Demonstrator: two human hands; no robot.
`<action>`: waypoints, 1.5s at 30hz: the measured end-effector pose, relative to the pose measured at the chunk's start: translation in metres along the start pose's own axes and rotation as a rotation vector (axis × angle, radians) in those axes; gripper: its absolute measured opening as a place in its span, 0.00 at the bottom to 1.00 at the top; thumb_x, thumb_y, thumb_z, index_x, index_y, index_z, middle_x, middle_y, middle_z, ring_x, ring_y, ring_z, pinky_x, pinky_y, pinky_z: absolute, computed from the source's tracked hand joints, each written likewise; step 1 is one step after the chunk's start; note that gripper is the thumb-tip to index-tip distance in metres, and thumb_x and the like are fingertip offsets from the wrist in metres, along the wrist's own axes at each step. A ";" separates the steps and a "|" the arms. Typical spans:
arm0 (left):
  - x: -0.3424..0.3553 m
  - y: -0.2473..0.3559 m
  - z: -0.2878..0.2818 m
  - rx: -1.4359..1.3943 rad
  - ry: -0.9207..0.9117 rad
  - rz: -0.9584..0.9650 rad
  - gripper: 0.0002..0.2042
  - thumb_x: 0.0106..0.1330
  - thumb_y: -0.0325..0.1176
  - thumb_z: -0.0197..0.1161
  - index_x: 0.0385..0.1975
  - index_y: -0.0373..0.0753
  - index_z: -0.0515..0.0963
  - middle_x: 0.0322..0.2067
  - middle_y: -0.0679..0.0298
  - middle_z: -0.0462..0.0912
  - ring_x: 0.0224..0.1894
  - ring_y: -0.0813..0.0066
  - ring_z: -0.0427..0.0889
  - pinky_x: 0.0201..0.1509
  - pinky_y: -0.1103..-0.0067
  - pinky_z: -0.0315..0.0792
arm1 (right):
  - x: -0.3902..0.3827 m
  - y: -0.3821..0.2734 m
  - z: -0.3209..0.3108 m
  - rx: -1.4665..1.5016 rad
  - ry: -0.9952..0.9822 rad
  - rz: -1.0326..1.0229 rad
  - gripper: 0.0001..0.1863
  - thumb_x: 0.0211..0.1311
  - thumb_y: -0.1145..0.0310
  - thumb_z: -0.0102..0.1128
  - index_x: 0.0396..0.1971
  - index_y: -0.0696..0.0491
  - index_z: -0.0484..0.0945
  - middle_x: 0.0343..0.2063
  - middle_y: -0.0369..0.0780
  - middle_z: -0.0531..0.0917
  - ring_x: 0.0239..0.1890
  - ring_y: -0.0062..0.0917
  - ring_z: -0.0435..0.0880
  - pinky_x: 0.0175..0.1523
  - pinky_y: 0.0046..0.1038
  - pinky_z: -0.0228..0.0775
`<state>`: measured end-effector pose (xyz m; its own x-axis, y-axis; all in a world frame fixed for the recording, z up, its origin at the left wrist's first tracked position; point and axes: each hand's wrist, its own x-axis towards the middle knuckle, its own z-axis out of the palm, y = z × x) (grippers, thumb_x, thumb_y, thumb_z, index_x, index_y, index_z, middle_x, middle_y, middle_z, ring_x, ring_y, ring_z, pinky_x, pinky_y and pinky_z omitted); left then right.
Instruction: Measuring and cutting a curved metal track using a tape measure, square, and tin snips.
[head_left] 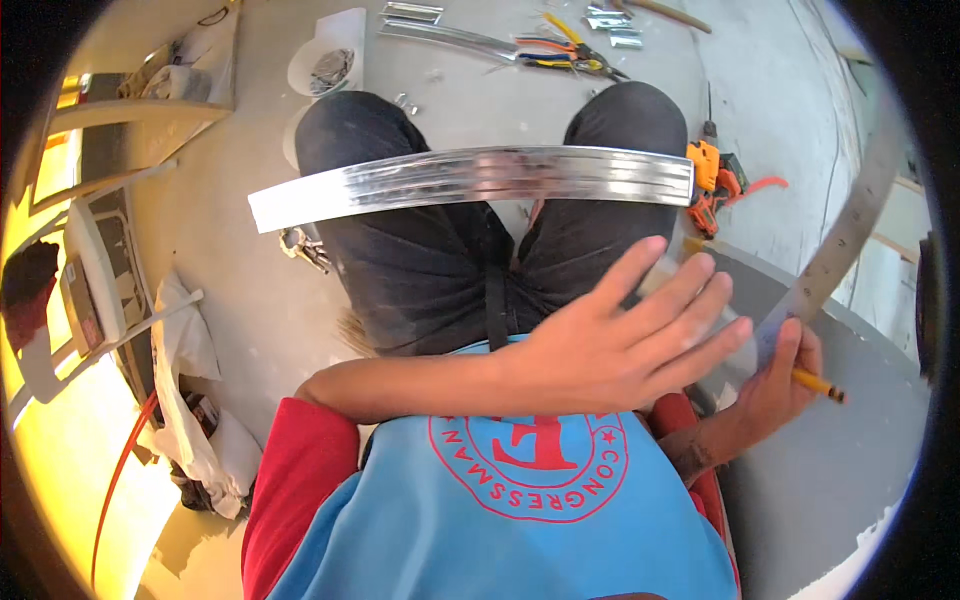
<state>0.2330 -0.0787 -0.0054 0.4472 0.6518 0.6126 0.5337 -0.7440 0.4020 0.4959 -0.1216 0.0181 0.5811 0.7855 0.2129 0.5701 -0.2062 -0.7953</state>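
Note:
Across my knees lies a long, shiny metal channel strip (420, 182), with neither hand on it. My left arm crosses in front of my chest, and my left hand (650, 335) is open with its fingers spread, slightly blurred, close to my right hand. My right hand (785, 375) is closed around the lower end of a long metal ruler (848, 222), which slants up to the right. A yellow pencil (820, 384) sticks out of the same hand. Part of the right wrist area is hidden behind the left hand.
Beyond my knees lie pliers and snips (565, 55), metal strips (450, 40) and a white bowl of small metal pieces (325, 68). An orange cordless drill (706, 170) is by my right knee. A grey panel (820, 450) stands at right; a white chair (95, 270) at left.

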 end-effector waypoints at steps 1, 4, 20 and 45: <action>0.000 0.001 0.001 0.028 -0.011 -0.003 0.27 0.66 0.38 0.61 0.68 0.45 0.78 0.52 0.60 0.83 0.54 0.63 0.84 0.63 0.60 0.74 | -0.010 -0.007 0.014 0.130 -0.092 -0.074 0.17 0.73 0.58 0.68 0.39 0.60 0.87 0.30 0.34 0.83 0.32 0.16 0.74 0.40 0.22 0.67; -0.020 0.003 -0.012 -0.080 -0.242 -0.010 0.33 0.62 0.42 0.65 0.69 0.39 0.76 0.39 0.62 0.80 0.38 0.68 0.82 0.46 0.68 0.78 | -0.022 -0.037 0.040 0.374 -0.315 0.011 0.16 0.73 0.58 0.68 0.41 0.60 0.86 0.34 0.38 0.85 0.36 0.20 0.80 0.45 0.24 0.72; -0.041 -0.092 -0.064 0.319 -0.403 -0.188 0.35 0.59 0.53 0.72 0.69 0.51 0.77 0.36 0.66 0.76 0.34 0.68 0.80 0.34 0.71 0.77 | 0.124 -0.045 0.142 -0.264 -1.242 -0.709 0.28 0.47 0.69 0.84 0.51 0.56 0.86 0.42 0.41 0.90 0.44 0.31 0.88 0.55 0.30 0.78; -0.020 -0.078 -0.039 0.226 -0.474 -0.309 0.36 0.51 0.45 0.79 0.65 0.52 0.80 0.49 0.63 0.75 0.49 0.62 0.79 0.53 0.66 0.76 | 0.112 -0.037 0.145 -0.071 -1.006 -0.849 0.33 0.40 0.71 0.85 0.53 0.53 0.85 0.44 0.39 0.85 0.42 0.34 0.89 0.46 0.31 0.81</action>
<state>0.1538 -0.0395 -0.0225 0.4906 0.8656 0.1003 0.8055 -0.4944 0.3267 0.4557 0.0582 -0.0108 -0.6356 0.7667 0.0909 0.5880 0.5570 -0.5865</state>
